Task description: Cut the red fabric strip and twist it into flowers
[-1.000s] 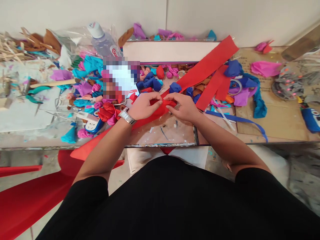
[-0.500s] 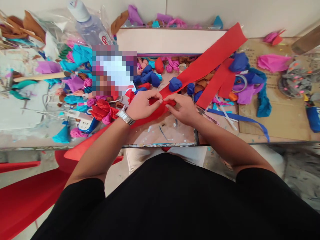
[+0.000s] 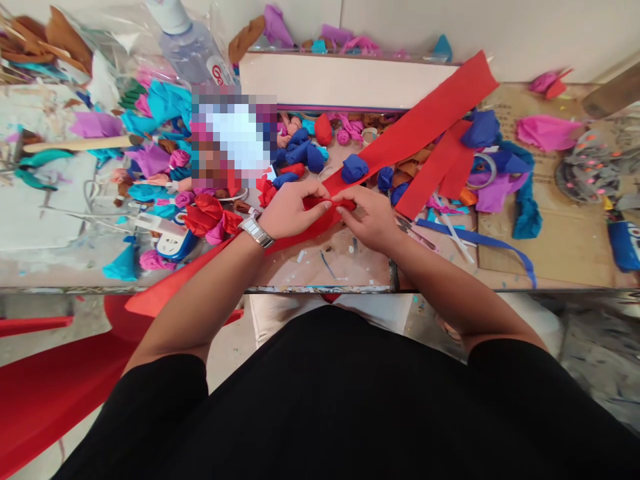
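Observation:
A long red crepe paper strip (image 3: 415,130) runs slantwise over the table, under both hands and down past the front edge at the left. My left hand (image 3: 293,212), a metal watch on its wrist, pinches the red paper between thumb and forefinger. Close against it, my right hand (image 3: 367,217) is also closed on the red paper, thumb and forefinger together. The paper between the fingertips looks folded or rolled; the fingers hide part of it. Just beyond the hands a crumpled blue paper flower (image 3: 355,168) rests on the strip.
Rolled and crumpled paper pieces crowd the back and left. A shorter red strip (image 3: 433,173) and tape roll (image 3: 483,171) lie to the right, near cardboard (image 3: 560,233). Scissors (image 3: 417,235) lie beside my right wrist. A bottle (image 3: 193,47), power socket (image 3: 173,243) and pliers (image 3: 45,160) are leftward.
Both hands stay together on the red paper, with only slight finger movement. The whole view has shifted a little.

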The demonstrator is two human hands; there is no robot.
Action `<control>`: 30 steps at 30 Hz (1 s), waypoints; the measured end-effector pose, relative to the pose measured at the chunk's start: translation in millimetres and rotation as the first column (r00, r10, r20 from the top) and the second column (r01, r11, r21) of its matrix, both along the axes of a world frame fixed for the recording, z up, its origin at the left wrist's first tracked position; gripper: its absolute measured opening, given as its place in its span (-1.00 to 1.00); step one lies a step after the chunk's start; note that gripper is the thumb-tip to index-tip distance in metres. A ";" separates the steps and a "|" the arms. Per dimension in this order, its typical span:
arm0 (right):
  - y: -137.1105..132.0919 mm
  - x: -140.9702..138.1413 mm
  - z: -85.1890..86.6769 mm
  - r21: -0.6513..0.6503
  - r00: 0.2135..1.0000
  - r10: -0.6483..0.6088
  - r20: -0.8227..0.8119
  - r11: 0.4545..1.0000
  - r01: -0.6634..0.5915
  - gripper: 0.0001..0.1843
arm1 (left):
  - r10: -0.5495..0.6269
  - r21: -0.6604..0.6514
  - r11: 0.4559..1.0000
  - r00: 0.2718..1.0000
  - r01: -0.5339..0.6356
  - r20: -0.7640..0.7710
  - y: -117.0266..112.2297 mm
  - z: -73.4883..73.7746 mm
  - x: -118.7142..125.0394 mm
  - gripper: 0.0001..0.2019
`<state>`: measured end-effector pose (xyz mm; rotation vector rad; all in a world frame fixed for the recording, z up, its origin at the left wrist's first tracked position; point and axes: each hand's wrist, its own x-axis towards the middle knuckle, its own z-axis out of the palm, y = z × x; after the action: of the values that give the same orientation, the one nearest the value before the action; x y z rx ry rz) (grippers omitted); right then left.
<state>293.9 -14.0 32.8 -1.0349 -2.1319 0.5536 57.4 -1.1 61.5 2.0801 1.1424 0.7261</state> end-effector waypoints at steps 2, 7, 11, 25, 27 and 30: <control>-0.5 0.5 1.0 -0.008 1.000 -0.003 0.005 1.000 0.003 -0.70 | 0.000 0.000 1.000 1.000 0.000 0.005 0.1 -1.4 0.0 -0.64; 0.0 0.8 1.2 0.006 1.000 -0.002 0.018 1.000 0.002 -0.71 | -0.005 -0.001 1.000 1.000 0.005 0.015 -0.2 -4.1 0.8 -0.66; 0.1 0.8 1.2 0.024 1.000 0.003 0.012 1.000 -0.003 -0.71 | -0.010 -0.003 1.000 1.000 0.010 0.017 -0.8 -3.6 1.4 -0.67; -0.4 1.0 3.3 0.017 1.000 -0.008 -0.012 1.000 0.009 -0.68 | -0.008 0.009 1.000 0.999 0.007 0.053 -1.4 -6.1 1.8 -0.66; -0.2 1.2 3.7 0.029 1.000 -0.010 -0.019 1.000 0.011 -0.68 | -0.005 0.005 1.000 0.998 0.005 0.065 -1.6 -5.9 1.9 -0.66; 0.5 1.3 3.7 0.034 1.000 -0.015 -0.014 0.999 0.015 -0.66 | 0.002 -0.012 1.000 0.998 -0.001 0.069 -1.9 -5.6 2.4 -0.65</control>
<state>295.2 -13.5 36.5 -1.0249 -2.1130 0.5136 59.8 -3.0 55.9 2.0288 1.1078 0.7844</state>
